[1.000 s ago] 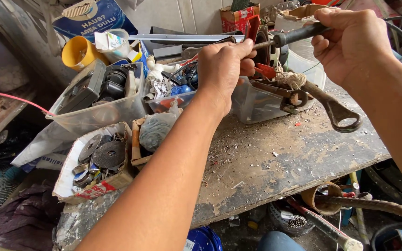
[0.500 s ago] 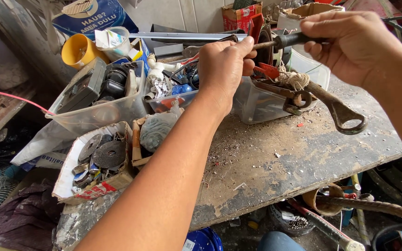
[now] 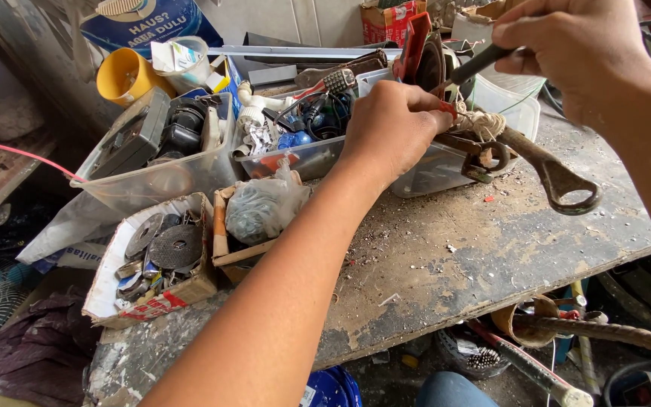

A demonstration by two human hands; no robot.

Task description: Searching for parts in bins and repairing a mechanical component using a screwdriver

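While right hand (image 3: 578, 56) grips it, screwdriver (image 3: 470, 68) slants down-left | left hand (image 3: 389, 128) fingers pinch its tip.

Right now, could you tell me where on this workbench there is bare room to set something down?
The worn benchtop is bare from its front edge up to the clear plastic tub and the big rusty wrench, right of the left hand's forearm. It is crowded along the back and left: tubs of parts, a box of discs, a bagged bundle.
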